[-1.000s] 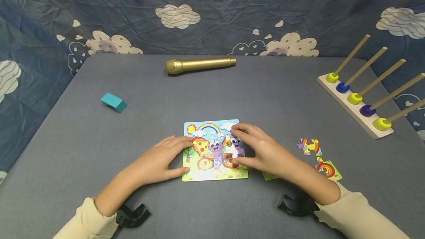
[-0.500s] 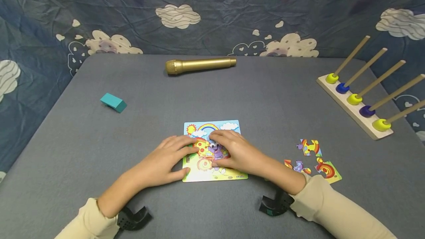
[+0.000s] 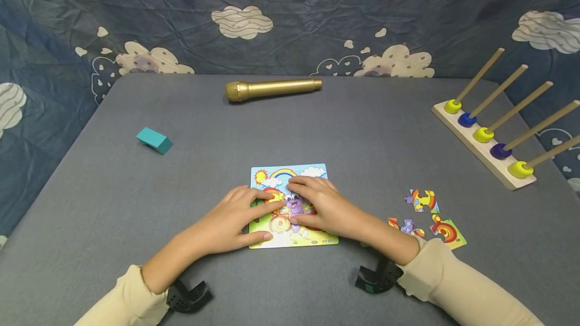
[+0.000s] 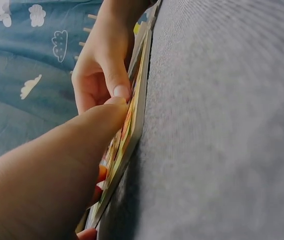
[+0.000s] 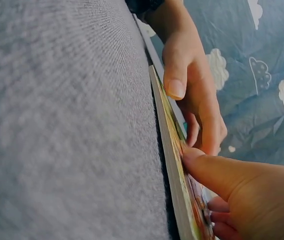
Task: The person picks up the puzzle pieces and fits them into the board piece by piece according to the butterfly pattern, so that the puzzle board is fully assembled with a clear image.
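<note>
A picture puzzle board (image 3: 312,239), printed with a sun, a rainbow and a purple butterfly, lies flat on the table. Over its middle my right hand (image 3: 328,208) pinches a puzzle piece (image 3: 296,205) with the butterfly's face, thumb below and fingers above; the hand covers part of it. From the left, my left hand (image 3: 231,220) reaches onto the board, its fingers extended and resting on the picture's left side. Both wrist views show the board edge-on; in the left wrist view the right hand (image 4: 104,60) is beyond the left thumb.
Right of the board lie loose puzzle pieces (image 3: 425,201), some partly behind the right forearm. A bead stacker with pegs (image 3: 484,145) stands at far right. A gold microphone (image 3: 274,89) lies at the back, a teal block (image 3: 154,140) at left.
My right hand has moved left with the puzzle piece, from the board's right side to its middle, uncovering loose pieces. My left hand has shifted slightly right onto the board.
</note>
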`<control>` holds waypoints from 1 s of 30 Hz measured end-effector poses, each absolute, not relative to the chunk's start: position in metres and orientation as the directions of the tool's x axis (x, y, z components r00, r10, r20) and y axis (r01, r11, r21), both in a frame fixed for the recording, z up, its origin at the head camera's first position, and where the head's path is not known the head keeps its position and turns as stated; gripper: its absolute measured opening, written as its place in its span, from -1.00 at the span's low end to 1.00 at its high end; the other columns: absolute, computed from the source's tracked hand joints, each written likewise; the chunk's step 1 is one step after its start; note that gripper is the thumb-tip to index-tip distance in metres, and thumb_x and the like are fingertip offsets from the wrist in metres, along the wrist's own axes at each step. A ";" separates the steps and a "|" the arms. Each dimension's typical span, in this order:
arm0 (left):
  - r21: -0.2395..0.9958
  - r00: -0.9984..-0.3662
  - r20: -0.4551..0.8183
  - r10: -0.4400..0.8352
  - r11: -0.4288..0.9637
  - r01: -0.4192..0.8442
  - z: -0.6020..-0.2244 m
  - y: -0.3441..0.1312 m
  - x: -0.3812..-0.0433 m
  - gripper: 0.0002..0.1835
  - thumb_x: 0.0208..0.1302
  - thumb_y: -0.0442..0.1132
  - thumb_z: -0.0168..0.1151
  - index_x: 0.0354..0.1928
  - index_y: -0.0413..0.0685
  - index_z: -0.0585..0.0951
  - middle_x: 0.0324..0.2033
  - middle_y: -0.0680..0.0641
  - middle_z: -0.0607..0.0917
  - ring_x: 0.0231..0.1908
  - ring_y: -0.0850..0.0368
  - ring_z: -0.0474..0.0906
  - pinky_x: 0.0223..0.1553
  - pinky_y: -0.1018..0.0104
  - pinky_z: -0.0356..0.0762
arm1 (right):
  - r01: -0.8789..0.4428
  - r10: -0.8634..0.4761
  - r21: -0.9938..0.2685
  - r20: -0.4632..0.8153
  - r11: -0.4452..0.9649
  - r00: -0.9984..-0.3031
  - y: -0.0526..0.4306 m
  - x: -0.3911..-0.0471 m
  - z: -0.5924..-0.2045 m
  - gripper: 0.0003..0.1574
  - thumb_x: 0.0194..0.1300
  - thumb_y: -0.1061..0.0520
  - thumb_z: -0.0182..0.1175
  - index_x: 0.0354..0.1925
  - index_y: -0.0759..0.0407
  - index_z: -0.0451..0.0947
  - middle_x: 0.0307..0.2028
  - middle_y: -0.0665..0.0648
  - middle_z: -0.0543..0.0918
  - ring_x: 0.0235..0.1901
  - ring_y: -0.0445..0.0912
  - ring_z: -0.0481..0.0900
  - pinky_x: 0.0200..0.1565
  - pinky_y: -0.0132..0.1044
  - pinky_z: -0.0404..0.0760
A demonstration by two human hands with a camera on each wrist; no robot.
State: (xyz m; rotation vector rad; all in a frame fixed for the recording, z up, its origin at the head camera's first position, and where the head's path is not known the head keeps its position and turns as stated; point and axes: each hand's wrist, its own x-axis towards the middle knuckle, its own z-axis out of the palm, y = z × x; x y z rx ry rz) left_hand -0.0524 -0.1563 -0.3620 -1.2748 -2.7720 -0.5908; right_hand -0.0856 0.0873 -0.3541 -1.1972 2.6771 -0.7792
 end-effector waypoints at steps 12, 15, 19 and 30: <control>0.339 -0.667 0.095 0.739 0.605 0.720 -0.358 -0.153 -0.051 -0.18 -0.04 0.41 0.08 0.27 0.22 0.30 0.27 0.14 0.18 0.15 0.10 0.13 0.20 0.08 -0.11 | -0.683 -0.749 -0.488 0.086 0.543 -0.657 0.093 -0.087 -0.348 -0.22 0.10 -0.16 0.23 0.20 0.18 0.32 0.18 0.12 0.32 0.19 -0.04 0.18 0.22 0.02 -0.10; 0.333 -0.669 0.094 0.737 0.611 0.719 -0.358 -0.153 -0.051 -0.18 -0.04 0.40 0.08 0.27 0.23 0.30 0.27 0.17 0.18 0.15 0.11 0.13 0.20 0.11 -0.10 | -0.673 -0.748 -0.530 0.105 0.516 -0.656 0.101 -0.088 -0.342 -0.17 0.09 -0.13 0.25 0.23 0.18 0.27 0.19 0.16 0.30 0.20 -0.04 0.17 0.23 0.03 -0.16; 0.328 -0.667 0.099 0.738 0.609 0.722 -0.358 -0.152 -0.051 -0.19 -0.03 0.39 0.09 0.27 0.22 0.31 0.27 0.18 0.17 0.14 0.11 0.13 0.19 0.11 -0.10 | -0.690 -0.722 -0.547 0.207 0.474 -0.660 0.117 -0.086 -0.331 -0.13 0.04 -0.07 0.32 0.23 0.21 0.24 0.18 0.20 0.30 0.19 -0.02 0.18 0.24 0.00 -0.17; 0.343 -0.667 0.097 0.739 0.604 0.719 -0.358 -0.152 -0.050 -0.19 -0.02 0.38 0.09 0.27 0.19 0.30 0.28 0.20 0.17 0.15 0.09 0.13 0.20 0.06 -0.14 | -0.668 -0.506 -0.524 0.437 0.529 -0.744 0.191 -0.065 -0.307 -0.03 -0.15 0.11 0.45 0.23 0.18 0.27 0.17 0.14 0.32 0.21 -0.03 0.17 0.21 -0.33 0.07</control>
